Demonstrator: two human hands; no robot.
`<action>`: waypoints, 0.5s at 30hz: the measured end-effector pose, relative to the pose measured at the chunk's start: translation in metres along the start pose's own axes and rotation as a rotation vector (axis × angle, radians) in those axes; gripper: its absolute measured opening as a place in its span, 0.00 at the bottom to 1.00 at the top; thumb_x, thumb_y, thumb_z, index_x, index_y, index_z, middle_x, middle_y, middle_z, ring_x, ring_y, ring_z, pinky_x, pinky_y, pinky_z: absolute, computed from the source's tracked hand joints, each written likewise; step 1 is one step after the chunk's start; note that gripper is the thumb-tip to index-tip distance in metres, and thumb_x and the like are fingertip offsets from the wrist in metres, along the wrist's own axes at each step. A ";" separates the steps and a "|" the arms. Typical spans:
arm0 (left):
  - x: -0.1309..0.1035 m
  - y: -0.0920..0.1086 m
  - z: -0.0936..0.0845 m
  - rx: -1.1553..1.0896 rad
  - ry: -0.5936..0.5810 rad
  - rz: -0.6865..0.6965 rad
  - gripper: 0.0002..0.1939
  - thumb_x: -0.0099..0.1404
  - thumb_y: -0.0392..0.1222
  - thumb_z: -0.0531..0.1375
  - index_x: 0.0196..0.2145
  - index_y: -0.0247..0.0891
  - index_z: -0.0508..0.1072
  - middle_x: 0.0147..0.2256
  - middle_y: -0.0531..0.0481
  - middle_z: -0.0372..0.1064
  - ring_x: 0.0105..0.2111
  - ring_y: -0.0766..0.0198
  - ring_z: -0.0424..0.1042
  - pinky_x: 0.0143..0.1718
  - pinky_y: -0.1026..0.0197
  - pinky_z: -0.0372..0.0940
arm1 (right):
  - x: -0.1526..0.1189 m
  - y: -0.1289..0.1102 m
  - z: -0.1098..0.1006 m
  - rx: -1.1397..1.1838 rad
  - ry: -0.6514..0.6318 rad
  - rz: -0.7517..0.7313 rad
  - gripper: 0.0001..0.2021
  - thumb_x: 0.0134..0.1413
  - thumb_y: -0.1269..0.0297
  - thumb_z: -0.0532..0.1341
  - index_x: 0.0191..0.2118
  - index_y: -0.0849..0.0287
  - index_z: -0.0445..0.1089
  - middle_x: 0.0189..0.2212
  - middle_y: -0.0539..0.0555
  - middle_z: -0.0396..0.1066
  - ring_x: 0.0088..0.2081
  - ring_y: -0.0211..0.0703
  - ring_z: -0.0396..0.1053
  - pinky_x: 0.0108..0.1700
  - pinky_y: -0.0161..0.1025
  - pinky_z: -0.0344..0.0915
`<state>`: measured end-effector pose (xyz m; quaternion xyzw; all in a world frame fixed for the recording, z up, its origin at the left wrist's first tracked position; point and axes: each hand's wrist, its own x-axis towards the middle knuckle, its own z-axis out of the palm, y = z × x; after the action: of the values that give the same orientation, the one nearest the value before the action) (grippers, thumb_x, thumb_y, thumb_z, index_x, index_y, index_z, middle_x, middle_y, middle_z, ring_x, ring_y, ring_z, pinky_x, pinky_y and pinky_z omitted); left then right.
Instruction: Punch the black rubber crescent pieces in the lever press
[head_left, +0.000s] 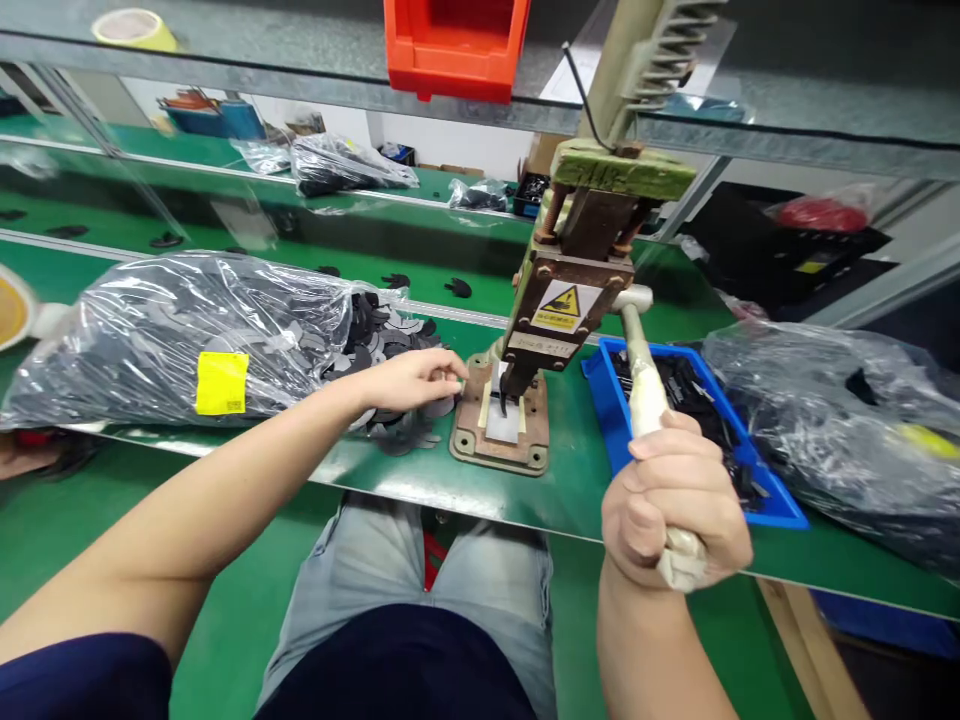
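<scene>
In the head view, my right hand (679,500) is wrapped round the pale, tape-wrapped lever handle (646,395) of a hand press (574,260). My left hand (416,380) is beside the left edge of the press's base plate (469,445), its fingers bent and the thumb close to the fingertips. Whether anything small is between them is hidden. On the base lies a light grey plate (502,428), with a dark curved piece (503,400) at the tool's tip above it. Many flat, curved black and grey pieces (382,345) lie heaped behind my left hand.
A clear bag (172,320) of similar pieces lies left, bearing a yellow label (222,383). Right of the press stand a blue tray (780,505) of black parts and another plastic bag (847,400). A metal shelf (300,75) with an orange bin (457,70) crosses overhead.
</scene>
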<state>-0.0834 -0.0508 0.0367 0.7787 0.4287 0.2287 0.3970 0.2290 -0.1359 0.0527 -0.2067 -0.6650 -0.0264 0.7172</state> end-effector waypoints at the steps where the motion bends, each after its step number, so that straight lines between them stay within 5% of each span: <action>1: -0.014 -0.002 -0.009 0.127 0.018 -0.011 0.15 0.70 0.49 0.62 0.49 0.39 0.77 0.39 0.49 0.74 0.38 0.61 0.73 0.41 0.59 0.68 | -0.001 0.001 0.001 0.000 0.010 0.002 0.16 0.56 0.62 0.67 0.23 0.55 0.62 0.23 0.44 0.69 0.33 0.39 0.74 0.54 0.59 0.73; 4: -0.055 -0.009 -0.017 0.527 -0.064 0.006 0.12 0.69 0.48 0.64 0.47 0.41 0.78 0.44 0.46 0.74 0.46 0.55 0.73 0.49 0.55 0.67 | -0.002 0.006 0.004 0.007 0.035 -0.010 0.17 0.56 0.60 0.67 0.22 0.56 0.62 0.22 0.43 0.68 0.32 0.38 0.74 0.53 0.58 0.73; 8: -0.087 -0.021 0.000 0.884 -0.160 -0.010 0.15 0.65 0.46 0.67 0.48 0.40 0.80 0.47 0.41 0.72 0.49 0.47 0.71 0.50 0.49 0.65 | -0.003 0.010 0.008 0.023 0.096 -0.045 0.20 0.56 0.59 0.68 0.21 0.56 0.60 0.21 0.43 0.67 0.32 0.37 0.73 0.53 0.56 0.72; 15: -0.091 -0.026 0.019 0.906 -0.204 -0.005 0.13 0.65 0.45 0.68 0.44 0.38 0.79 0.48 0.41 0.72 0.47 0.48 0.69 0.48 0.48 0.63 | -0.003 0.006 0.005 0.002 0.056 -0.008 0.19 0.56 0.59 0.69 0.21 0.55 0.61 0.21 0.45 0.67 0.32 0.40 0.74 0.54 0.58 0.73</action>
<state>-0.1309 -0.1278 0.0035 0.8912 0.4460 -0.0603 0.0575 0.2261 -0.1299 0.0483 -0.2024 -0.6453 -0.0342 0.7358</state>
